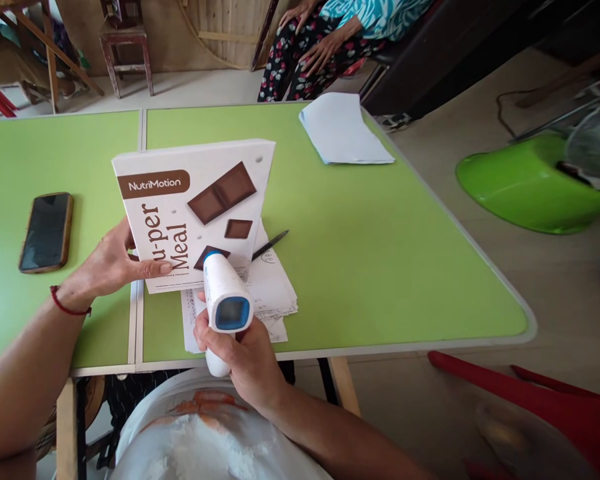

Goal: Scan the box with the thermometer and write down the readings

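My left hand (130, 263) grips the lower left edge of a white box (205, 153) with a brown "NutriMotion" label and pictures of chocolate pieces. The box stands upright, tilted a little, above the green table. In my right hand (240, 350) is a white and blue handheld infrared thermometer (227, 293), its small grey screen facing me. The thermometer's nose points at the lower part of the box and hides some of its front. Handwritten papers (277, 287) lie beneath, with a black pen (271, 245) across them.
A dark phone (46, 232) in a brown case lies on the left of the green table (380, 267). Folded white sheets (343, 130) rest near its far edge. Beyond sits a person (325, 47). A green plastic chair (520, 180) and a red one (540, 407) are at the right.
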`<state>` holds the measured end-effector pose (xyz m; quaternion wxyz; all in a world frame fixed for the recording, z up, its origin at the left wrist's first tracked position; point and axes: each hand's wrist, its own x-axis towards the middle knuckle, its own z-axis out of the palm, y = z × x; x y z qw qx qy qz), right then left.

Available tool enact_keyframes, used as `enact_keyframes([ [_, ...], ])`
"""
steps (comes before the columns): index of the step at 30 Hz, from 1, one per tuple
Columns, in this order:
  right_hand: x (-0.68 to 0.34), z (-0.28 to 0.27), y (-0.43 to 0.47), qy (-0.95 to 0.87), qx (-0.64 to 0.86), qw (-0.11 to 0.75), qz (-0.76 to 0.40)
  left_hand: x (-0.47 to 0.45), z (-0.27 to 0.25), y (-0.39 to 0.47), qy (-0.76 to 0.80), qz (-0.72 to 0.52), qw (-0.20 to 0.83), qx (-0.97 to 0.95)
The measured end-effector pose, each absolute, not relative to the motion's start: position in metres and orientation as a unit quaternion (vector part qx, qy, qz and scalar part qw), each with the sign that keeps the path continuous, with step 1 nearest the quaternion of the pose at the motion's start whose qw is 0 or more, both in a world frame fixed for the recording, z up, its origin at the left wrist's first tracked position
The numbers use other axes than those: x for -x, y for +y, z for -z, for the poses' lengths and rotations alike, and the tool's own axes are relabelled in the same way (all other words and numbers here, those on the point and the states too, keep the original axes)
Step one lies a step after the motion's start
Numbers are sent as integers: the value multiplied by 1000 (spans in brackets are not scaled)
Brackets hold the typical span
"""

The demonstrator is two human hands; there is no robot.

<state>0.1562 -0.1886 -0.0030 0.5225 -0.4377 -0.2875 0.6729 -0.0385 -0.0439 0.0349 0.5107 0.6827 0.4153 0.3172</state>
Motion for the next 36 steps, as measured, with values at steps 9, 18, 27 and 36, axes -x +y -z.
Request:
enact_keyframes([
  [9,-162,2,-189,-318,380,544,-677,33,-46,-50,425,-342,512,-664],
  [18,-183,-12,-177,-430,370,523,-636,30,-55,-51,440,-346,489,-669],
  [27,-282,-37,-88,-645,534,416,-353,27,-39,9,390,-452,418,-685],
  [36,-302,-2,-20,-737,604,278,-120,9,13,78,340,-508,399,-684],
])
